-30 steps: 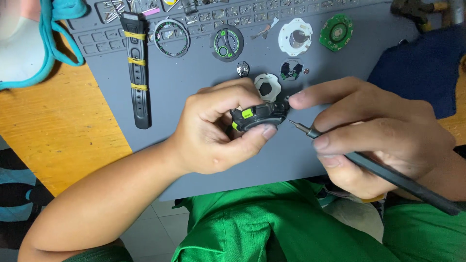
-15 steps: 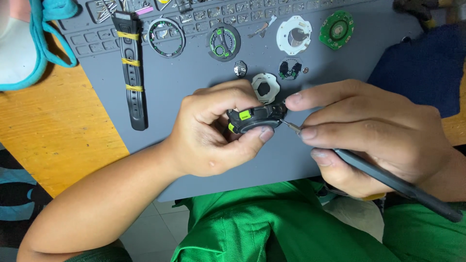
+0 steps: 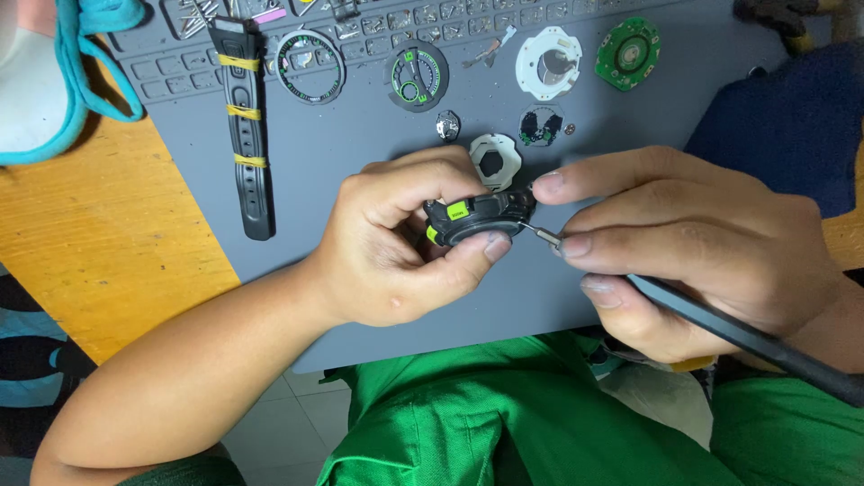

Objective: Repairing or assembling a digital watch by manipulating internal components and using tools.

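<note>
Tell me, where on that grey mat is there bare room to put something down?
Bare mat lies between the black strap and the left hand, down to the near edge. The far edge is crowded: ring, dial, white holder, green board.

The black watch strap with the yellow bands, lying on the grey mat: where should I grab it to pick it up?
Grip the watch strap across its narrow width near the middle, between two yellow bands, coming straight down from above. It lies flat and lengthwise on the grey mat, with bare mat along both long edges, so fingers probably fit on either side. Its top end sits close to small parts, so avoid that end.
</note>
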